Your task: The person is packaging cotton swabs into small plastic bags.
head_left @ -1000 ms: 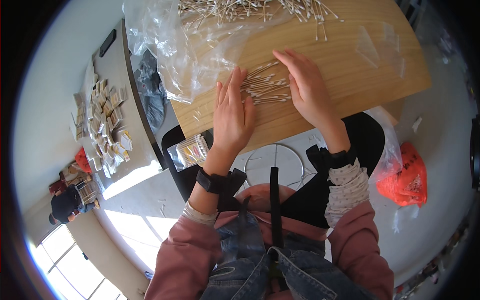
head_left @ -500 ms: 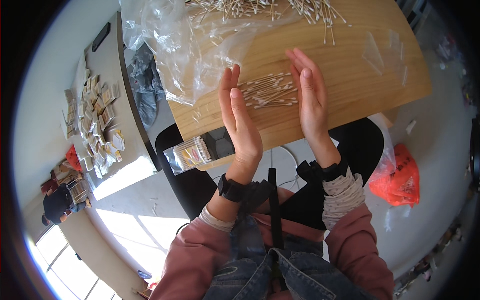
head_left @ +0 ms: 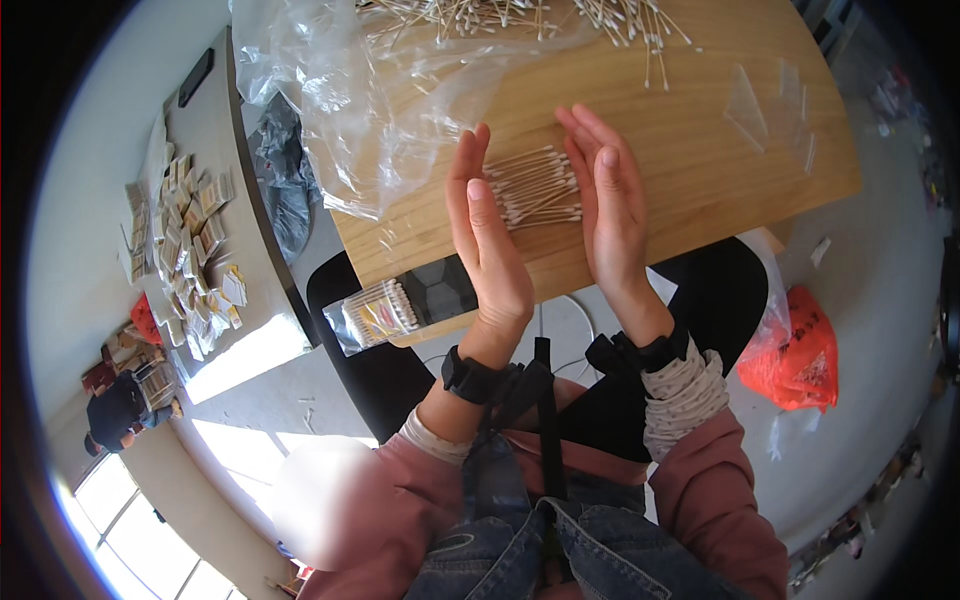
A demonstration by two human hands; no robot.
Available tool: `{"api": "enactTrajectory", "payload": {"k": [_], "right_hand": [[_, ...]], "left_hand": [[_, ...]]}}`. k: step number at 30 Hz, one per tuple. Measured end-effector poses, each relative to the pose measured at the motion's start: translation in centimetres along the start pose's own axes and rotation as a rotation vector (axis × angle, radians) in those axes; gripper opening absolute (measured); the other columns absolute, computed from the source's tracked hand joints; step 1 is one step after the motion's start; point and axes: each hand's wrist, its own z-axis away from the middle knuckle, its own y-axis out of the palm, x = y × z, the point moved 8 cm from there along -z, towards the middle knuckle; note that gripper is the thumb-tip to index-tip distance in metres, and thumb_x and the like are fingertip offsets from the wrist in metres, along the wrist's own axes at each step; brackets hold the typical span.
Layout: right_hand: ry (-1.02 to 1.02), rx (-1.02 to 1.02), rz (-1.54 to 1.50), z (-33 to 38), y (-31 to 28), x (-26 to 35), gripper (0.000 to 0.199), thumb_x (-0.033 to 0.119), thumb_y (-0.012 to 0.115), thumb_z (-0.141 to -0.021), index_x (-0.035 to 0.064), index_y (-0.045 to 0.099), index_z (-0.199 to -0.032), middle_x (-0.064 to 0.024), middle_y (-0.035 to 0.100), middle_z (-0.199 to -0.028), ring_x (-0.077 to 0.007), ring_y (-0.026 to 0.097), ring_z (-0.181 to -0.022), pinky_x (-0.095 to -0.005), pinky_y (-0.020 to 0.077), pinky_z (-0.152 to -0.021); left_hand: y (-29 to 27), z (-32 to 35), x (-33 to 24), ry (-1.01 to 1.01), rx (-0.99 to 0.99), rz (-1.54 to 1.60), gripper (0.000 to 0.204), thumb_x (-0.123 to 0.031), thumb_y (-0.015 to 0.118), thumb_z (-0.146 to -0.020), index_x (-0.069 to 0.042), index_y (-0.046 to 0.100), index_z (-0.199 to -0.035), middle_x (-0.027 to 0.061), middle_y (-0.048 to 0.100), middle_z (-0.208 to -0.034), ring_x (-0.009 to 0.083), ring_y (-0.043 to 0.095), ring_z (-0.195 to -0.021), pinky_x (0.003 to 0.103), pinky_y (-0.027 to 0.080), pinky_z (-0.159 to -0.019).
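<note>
A small pile of cotton swabs lies on the wooden table, lined up side by side. My left hand stands on edge at the pile's left end, fingers straight and together. My right hand stands on edge at the pile's right end, palm facing the left one. Both hands hold nothing; they bracket the pile between them. A large loose heap of cotton swabs is spread along the table's far edge.
A crumpled clear plastic sheet covers the table's left part. A filled clear packet of swabs lies at the near left edge. Small clear bags lie at right. A grey side table holds several small packets. An orange bag sits on the floor.
My hands have turned from lying flat on the swab pile to standing on edge at either side of it, and the pile is now squared between them.
</note>
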Motion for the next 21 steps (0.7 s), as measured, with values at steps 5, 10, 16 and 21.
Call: {"api": "enactTrajectory", "payload": {"k": [5, 10, 16, 21], "right_hand": [[-0.073, 0.033, 0.135, -0.6, -1.3, 1.6, 0.036, 0.014, 0.052, -0.103, -0.0001, 0.048, -0.136, -0.0148, 0.056, -0.134, -0.021, 0.051, -0.129, -0.0328, 0.0389, -0.107], [-0.066, -0.012, 0.205, -0.8, -3.1, 2.1, 0.032, 0.005, 0.055, -0.099, 0.0016, 0.052, -0.131, -0.0122, 0.059, -0.129, -0.0197, 0.055, -0.124, -0.0301, 0.043, -0.099], [-0.072, 0.025, 0.272, -0.6, -2.8, 1.7, 0.03, 0.002, 0.055, -0.096, 0.0026, 0.056, -0.126, -0.0097, 0.063, -0.124, -0.018, 0.058, -0.118, -0.0295, 0.0453, -0.094], [-0.131, 0.108, 0.489, -0.6, -1.7, 2.8, 0.024, -0.004, 0.064, -0.085, 0.0043, 0.065, -0.107, -0.0066, 0.064, -0.106, -0.02, 0.061, -0.103, -0.03, 0.0477, -0.085]], "left_hand": [[-1.7, 0.2, -2.2, 0.071, 0.039, -0.369, 0.035, -0.021, 0.056, -0.1, -0.002, 0.053, -0.129, 0.0109, 0.056, -0.13, 0.0229, 0.047, -0.127, 0.035, 0.035, -0.104], [-0.8, 0.4, -3.1, 0.229, 0.252, -0.931, 0.02, -0.01, 0.078, -0.078, -0.005, 0.066, -0.093, 0.0104, 0.055, -0.096, 0.0301, 0.051, -0.095, 0.039, 0.043, -0.086], [-0.1, -0.4, -2.7, 0.25, 0.368, -0.966, 0.017, -0.009, 0.079, -0.074, -0.005, 0.067, -0.086, 0.0099, 0.055, -0.091, 0.0306, 0.051, -0.091, 0.041, 0.044, -0.084], [-0.2, -0.4, -2.6, 0.23, 0.392, -0.979, 0.015, -0.009, 0.079, -0.074, -0.006, 0.067, -0.085, 0.0095, 0.055, -0.091, 0.0309, 0.051, -0.091, 0.041, 0.044, -0.083]]}}
